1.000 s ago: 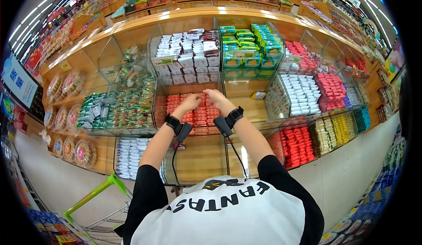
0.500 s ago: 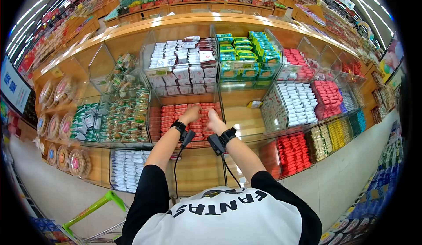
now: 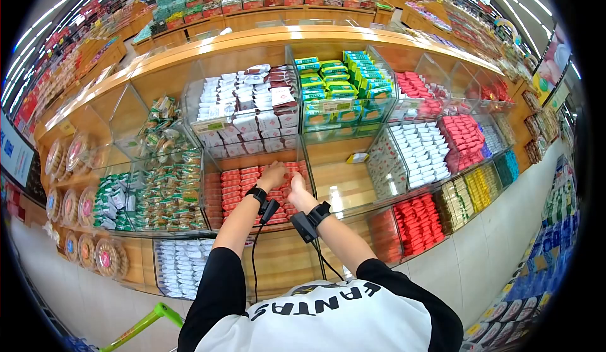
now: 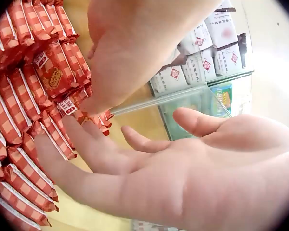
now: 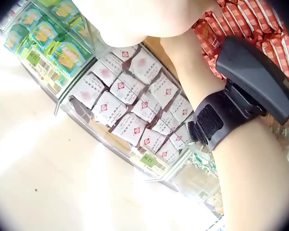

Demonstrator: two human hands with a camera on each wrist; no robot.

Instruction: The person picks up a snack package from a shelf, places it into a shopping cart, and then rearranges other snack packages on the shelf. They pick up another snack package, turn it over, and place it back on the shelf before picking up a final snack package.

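Note:
Both hands are over a bin of red checked snack packets (image 3: 237,188), stacked in tight rows. My left hand (image 3: 273,176) reaches across the packets. In the left wrist view its fingers (image 4: 94,149) stretch loosely toward the stack, palm showing, with fingertips overlapping the packets' ends. Close beside it is my right hand (image 3: 300,194), at the bin's right side. One straight digit (image 4: 94,103) of the right hand points down at a packet with a white label. The right wrist view shows only the blurred near part of this right hand (image 5: 139,17); its other fingertips are hidden.
Clear dividers part the bins. White packets (image 3: 249,112) lie behind the red ones, green-and-yellow packs (image 3: 338,87) behind right. One yellow pack (image 3: 357,158) lies on the bare wooden shelf (image 3: 341,181). A green-handled cart (image 3: 142,323) stands at lower left.
The head view has shifted, so the shelves sit lower and further left. Both hands have drawn back slightly from the far end of the red packets, the right one more.

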